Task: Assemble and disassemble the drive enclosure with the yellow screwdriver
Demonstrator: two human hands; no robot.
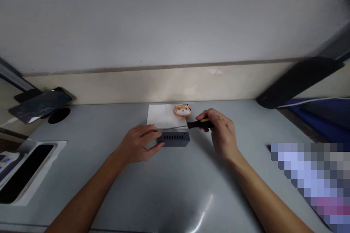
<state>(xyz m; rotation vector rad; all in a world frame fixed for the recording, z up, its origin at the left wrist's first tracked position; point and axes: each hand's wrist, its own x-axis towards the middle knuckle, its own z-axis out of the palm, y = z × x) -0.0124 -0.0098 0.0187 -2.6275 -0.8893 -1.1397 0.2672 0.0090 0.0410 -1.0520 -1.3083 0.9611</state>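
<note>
My left hand (142, 142) grips the left end of a dark grey box (176, 139) that has a row of slots along its upper face. The box rests on the grey table. My right hand (220, 131) is wrapped round the black and yellow handle of a screwdriver (201, 123). Its thin shaft points left, just beyond the box's far edge, with the tip close to my left fingertips. Whether the tip touches the box I cannot tell. Behind the shaft lies a white paper sheet (160, 114), with an orange and white animal-faced case (182, 110) at its right end.
At the left a phone (41, 105) leans on a stand, near a round dark hole (59, 115) in the tabletop (153, 189). A black-screened device (27, 174) lies on white paper at the front left. A black cylindrical object (298, 82) slants at the back right, above a blurred-out item (314, 178).
</note>
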